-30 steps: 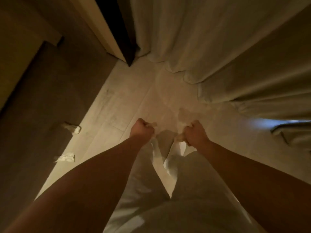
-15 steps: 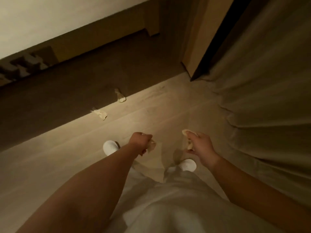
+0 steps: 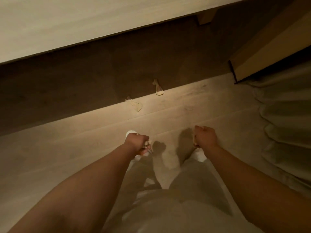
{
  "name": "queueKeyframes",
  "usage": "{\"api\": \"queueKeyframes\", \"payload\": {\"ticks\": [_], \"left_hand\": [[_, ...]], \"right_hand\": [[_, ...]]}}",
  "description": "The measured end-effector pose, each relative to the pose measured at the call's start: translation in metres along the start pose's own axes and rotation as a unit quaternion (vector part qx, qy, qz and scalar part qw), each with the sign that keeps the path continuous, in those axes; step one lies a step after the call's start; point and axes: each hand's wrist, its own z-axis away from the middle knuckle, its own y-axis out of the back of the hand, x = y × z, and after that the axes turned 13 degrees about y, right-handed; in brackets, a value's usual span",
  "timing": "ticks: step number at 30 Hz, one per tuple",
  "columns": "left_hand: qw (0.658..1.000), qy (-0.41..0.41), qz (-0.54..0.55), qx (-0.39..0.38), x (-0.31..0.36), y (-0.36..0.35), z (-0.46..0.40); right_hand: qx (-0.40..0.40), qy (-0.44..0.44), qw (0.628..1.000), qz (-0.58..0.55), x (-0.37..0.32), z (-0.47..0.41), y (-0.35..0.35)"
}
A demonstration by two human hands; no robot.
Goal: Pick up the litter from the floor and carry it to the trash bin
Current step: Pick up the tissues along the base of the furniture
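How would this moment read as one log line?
left hand: shut on litter | right hand: shut on litter | floor: two scraps left | bin: unseen

Litter in the left hand [image 3: 137,142] and right hand [image 3: 205,137] is mostly hidden by closed fingers; only pale scraps are seen. Both shoes are partly covered by the hands. The curtain [image 3: 284,125] is cut off at the right edge.

Dim, warm light throughout; the brightest patch falls on the floor [image 3: 176,105] just ahead of both hands, beside a dark unlit band [image 3: 84,81]; soft shadows [image 3: 185,143] lie between the hands; wide-angle bending curves the edges; fine detail is soft and grainy, the forearms nearest the camera blurred.
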Motion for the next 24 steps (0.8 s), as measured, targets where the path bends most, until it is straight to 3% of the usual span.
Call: {"api": "queueKeyframes", "payload": {"ticks": [10,14,17,24], "left_hand": [[0.997,0.026,0.071,-0.003,0.044,0.057,-0.097],[0.997,0.009,0.072,0.015,0.070,0.059,-0.165],[0.999,-0.016,0.010,0.047,0.092,0.050,-0.224],[0.988,-0.079,-0.059,0.123,0.147,0.025,-0.406]], "right_hand": [[-0.101,0.018,0.987,0.124,-0.002,-0.097,-0.092],[-0.113,0.036,0.981,0.152,0.012,-0.163,-0.134],[-0.156,0.065,0.971,0.169,0.027,-0.218,-0.167],[-0.102,0.137,0.958,0.229,0.064,-0.362,-0.252]]}}
